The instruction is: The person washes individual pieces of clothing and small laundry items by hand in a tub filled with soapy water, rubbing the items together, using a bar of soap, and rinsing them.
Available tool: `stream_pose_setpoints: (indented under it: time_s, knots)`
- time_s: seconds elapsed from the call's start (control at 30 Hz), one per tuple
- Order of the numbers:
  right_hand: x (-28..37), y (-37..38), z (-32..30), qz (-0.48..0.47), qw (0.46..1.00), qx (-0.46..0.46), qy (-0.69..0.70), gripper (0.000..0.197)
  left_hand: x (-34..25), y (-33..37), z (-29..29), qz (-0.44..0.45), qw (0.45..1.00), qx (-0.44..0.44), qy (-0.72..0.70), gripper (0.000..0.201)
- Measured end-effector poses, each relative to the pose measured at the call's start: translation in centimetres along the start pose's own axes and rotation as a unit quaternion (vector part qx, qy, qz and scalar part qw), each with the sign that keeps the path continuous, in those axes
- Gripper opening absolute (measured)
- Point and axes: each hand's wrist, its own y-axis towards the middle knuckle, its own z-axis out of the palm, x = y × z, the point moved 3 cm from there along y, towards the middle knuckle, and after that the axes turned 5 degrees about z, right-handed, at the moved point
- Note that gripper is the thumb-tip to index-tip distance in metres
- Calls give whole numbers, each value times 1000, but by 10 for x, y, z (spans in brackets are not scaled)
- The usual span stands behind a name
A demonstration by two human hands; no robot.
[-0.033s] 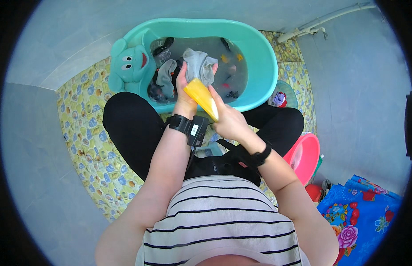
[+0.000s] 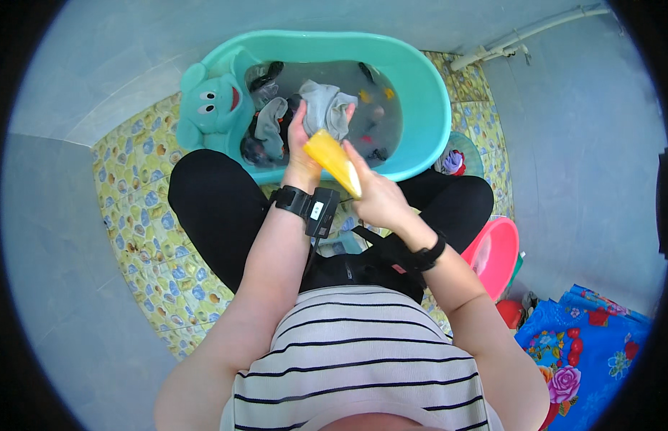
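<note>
My left hand (image 2: 299, 154) is palm up over the near rim of the turquoise tub (image 2: 427, 108), gripping a wet, crumpled light grey cloth (image 2: 325, 108). A long yellow bar of soap (image 2: 332, 161), whitish at its near end, is gripped in my right hand (image 2: 377, 197). It slants across my left palm, its far end close to the cloth. Part of the cloth and some fingers are hidden. Murky water in the tub holds another grey cloth (image 2: 271, 128), which looks like a sock, and several dark pieces.
A smiling animal-face seat (image 2: 215, 108) forms the tub's left end. Beside my right knee stand a clear bowl (image 2: 474, 158) with coloured cloth and a pink basin (image 2: 503, 251). Blue floral fabric (image 2: 596, 345) lies at lower right. A white pipe (image 2: 513, 43) runs along the wall.
The soap and my right hand have shifted slightly toward me and to the right. My left hand and the grey cloth have moved a little to the right.
</note>
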Motion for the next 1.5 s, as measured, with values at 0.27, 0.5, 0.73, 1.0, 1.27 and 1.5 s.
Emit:
stream_pose_setpoints:
  time_s: [0.27,0.5,0.73,1.0,1.27,1.5]
  knots:
    - [-5,65,-24,34,989,-84,-113,85,18,-3,4,-45,997,-48,29,39]
    - [-8,66,-33,37,974,-181,-127,79,27,2,-6,-20,995,-76,67,34]
    - [21,21,-14,1,995,42,-87,88,0,5,-33,49,981,33,186,45]
    - [10,73,-22,9,986,-69,-154,83,12,-1,-15,-32,991,-89,98,34]
    - [10,24,-20,-22,995,-39,-88,86,2,8,-39,-7,995,48,89,38]
    - [-7,60,-2,22,994,-37,-99,86,11,0,-21,3,982,-181,51,40]
